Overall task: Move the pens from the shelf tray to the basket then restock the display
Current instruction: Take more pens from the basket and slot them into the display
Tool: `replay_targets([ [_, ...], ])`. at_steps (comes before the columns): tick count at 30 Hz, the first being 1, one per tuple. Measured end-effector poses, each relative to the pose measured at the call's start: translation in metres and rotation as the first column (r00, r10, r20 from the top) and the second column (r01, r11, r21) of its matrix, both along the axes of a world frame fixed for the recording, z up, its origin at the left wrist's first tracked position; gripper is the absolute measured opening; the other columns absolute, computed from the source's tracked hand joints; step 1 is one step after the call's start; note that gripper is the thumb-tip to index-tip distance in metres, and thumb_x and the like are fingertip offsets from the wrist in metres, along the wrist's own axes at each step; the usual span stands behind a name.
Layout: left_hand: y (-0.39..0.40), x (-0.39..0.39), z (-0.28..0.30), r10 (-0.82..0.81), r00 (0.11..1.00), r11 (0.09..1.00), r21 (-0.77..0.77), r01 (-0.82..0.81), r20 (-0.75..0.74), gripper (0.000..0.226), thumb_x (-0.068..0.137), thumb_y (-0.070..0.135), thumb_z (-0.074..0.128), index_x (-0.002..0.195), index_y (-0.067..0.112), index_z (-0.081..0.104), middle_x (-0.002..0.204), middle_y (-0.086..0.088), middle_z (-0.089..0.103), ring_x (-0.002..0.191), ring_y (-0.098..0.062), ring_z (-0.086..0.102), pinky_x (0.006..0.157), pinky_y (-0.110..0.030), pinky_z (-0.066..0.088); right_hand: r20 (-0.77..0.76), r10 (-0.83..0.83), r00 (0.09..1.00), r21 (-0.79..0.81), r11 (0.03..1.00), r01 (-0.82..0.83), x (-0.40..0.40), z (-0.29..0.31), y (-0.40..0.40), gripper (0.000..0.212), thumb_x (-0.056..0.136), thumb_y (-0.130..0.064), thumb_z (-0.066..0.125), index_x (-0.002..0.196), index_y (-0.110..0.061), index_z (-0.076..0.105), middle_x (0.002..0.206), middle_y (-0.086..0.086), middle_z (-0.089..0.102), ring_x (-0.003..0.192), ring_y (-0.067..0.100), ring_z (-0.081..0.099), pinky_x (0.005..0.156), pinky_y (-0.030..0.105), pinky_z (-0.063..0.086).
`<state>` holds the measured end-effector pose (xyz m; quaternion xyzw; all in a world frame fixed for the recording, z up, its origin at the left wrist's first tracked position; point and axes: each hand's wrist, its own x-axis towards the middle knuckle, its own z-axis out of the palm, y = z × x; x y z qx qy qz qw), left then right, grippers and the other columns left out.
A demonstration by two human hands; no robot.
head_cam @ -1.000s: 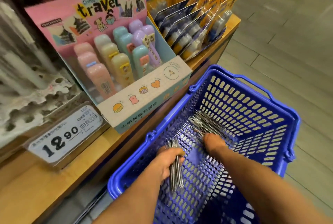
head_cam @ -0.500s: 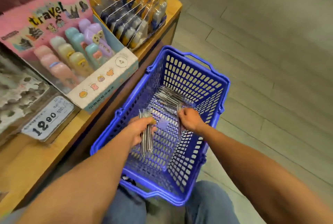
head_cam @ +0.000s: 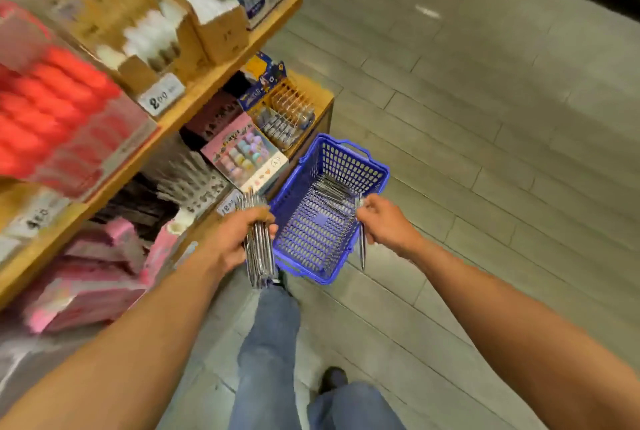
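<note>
Person has stood up since a sec ago: the head view now looks down from much higher, w/ the blue basket (head_cam: pixel 329 208) small on the floor beside the low shelf, and both hands lifted out of it. So the restock leg looks underway, judging by pens now leaving the basket rather than going in. Left hand (head_cam: pixel 239 239) is wrapped round a thick bundle of silver pens (head_cam: pixel 258 249), held roughly upright, tips pointing down past the basket's near-left corner. Right hand (head_cam: pixel 384 221) pinches what looks like a single pen (head_cam: pixel 362 249), hanging down over the basket's right rim; could be more than one, too blurred to tell. Hands well apart, one each side of the basket, forearms extended fwd. A loose heap of pens (head_cam: pixel 329 187) remains at the basket's far end. Pink travel display box (head_cam: pixel 242 156) sits on the low shelf just left of the basket; shelves at left are motion-blurred.
</note>
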<state>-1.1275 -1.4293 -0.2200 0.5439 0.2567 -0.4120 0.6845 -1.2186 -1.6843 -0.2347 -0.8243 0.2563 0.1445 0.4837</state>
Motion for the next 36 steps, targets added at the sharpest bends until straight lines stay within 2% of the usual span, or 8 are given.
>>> replay_targets([
  [4, 0.028, -0.046, 0.089, 0.100, 0.995, 0.995, -0.032, -0.099, 0.017, 0.017, 0.095, -0.003, 0.044, 0.084, 0.008, 0.052, 0.049, -0.004, 0.059, 0.039, -0.010, 0.059, 0.043, -0.019, 0.052, 0.054, 0.039, 0.998, 0.058, 0.997, -0.043, -0.023, 0.082, 0.024, 0.014, 0.085, -0.017, 0.054, 0.072, -0.019, 0.050, 0.044, -0.006, 0.052, 0.039, 0.015, 0.052, 0.041, 0.020, 0.038],
  [8, 0.071, -0.084, 0.148, 0.176, 0.984, 0.982, -0.072, -0.173, 0.040, 0.034, 0.095, 0.000, 0.042, 0.067, 0.004, 0.061, 0.053, -0.006, 0.060, 0.042, -0.012, 0.059, 0.045, -0.019, 0.053, 0.078, 0.093, 0.993, 0.103, 0.990, -0.101, -0.025, 0.142, 0.055, 0.018, 0.086, -0.016, 0.055, 0.069, -0.019, 0.051, 0.043, -0.008, 0.051, 0.039, 0.014, 0.053, 0.040, 0.019, 0.040],
  [10, 0.097, -0.095, 0.170, 0.221, 0.975, 0.971, -0.101, -0.217, 0.024, 0.030, 0.095, 0.002, 0.042, 0.072, 0.002, 0.060, 0.057, -0.008, 0.061, 0.044, -0.013, 0.060, 0.047, -0.019, 0.054, 0.109, 0.151, 0.982, 0.116, 0.980, -0.164, -0.020, 0.168, 0.073, 0.018, 0.084, -0.020, 0.054, 0.067, -0.020, 0.053, 0.044, -0.006, 0.053, 0.039, 0.014, 0.054, 0.040, 0.019, 0.040],
  [12, 0.124, -0.103, 0.188, 0.279, 0.960, 0.949, -0.153, -0.274, 0.013, 0.019, 0.094, 0.002, 0.042, 0.085, -0.001, 0.058, 0.069, -0.012, 0.065, 0.057, -0.015, 0.066, 0.060, -0.021, 0.058, 0.137, 0.216, 0.967, 0.129, 0.964, -0.234, -0.012, 0.191, 0.095, 0.016, 0.083, -0.023, 0.054, 0.067, -0.019, 0.053, 0.046, -0.004, 0.053, 0.041, 0.015, 0.055, 0.040, 0.019, 0.041],
  [14, 0.155, -0.109, 0.203, 0.363, 0.931, 0.907, -0.219, -0.360, -0.027, 0.009, 0.088, 0.000, 0.049, 0.093, -0.004, 0.055, 0.093, -0.019, 0.066, 0.079, -0.021, 0.068, 0.082, -0.027, 0.056, 0.157, 0.255, 0.954, 0.162, 0.946, -0.280, -0.006, 0.210, 0.121, 0.016, 0.083, -0.024, 0.056, 0.069, -0.016, 0.053, 0.049, -0.002, 0.054, 0.044, 0.017, 0.057, 0.043, 0.022, 0.042],
  [19, 0.236, -0.129, 0.239, 0.440, 0.897, 0.882, -0.212, -0.421, 0.046, 0.016, 0.072, 0.004, 0.060, 0.087, -0.001, 0.056, 0.070, -0.014, 0.063, 0.054, -0.020, 0.064, 0.053, -0.028, 0.059, 0.207, 0.368, 0.907, 0.216, 0.886, -0.409, 0.003, 0.244, 0.207, 0.022, 0.092, -0.023, 0.055, 0.075, -0.010, 0.052, 0.048, 0.004, 0.056, 0.041, 0.016, 0.056, 0.043, 0.023, 0.041],
  [30, 0.437, -0.139, 0.301, 0.499, 0.838, 0.867, -0.120, -0.484, 0.223, 0.013, 0.078, -0.001, 0.061, 0.092, -0.001, 0.060, 0.077, -0.017, 0.068, 0.067, -0.024, 0.065, 0.057, -0.032, 0.059, 0.262, 0.496, 0.828, 0.250, 0.794, -0.555, 0.027, 0.297, 0.428, 0.014, 0.096, -0.028, 0.056, 0.091, -0.016, 0.060, 0.065, 0.000, 0.061, 0.049, 0.016, 0.060, 0.042, 0.025, 0.044],
  [36, 0.507, -0.130, 0.325, 0.558, 0.789, 0.830, -0.166, -0.533, 0.259, 0.020, 0.075, -0.002, 0.061, 0.094, 0.000, 0.056, 0.078, -0.019, 0.066, 0.066, -0.027, 0.066, 0.059, -0.034, 0.059, 0.351, 0.546, 0.761, 0.203, 0.749, -0.631, 0.050, 0.328, 0.510, 0.012, 0.095, -0.027, 0.056, 0.088, -0.017, 0.057, 0.073, 0.000, 0.058, 0.051, 0.016, 0.061, 0.043, 0.025, 0.042],
])
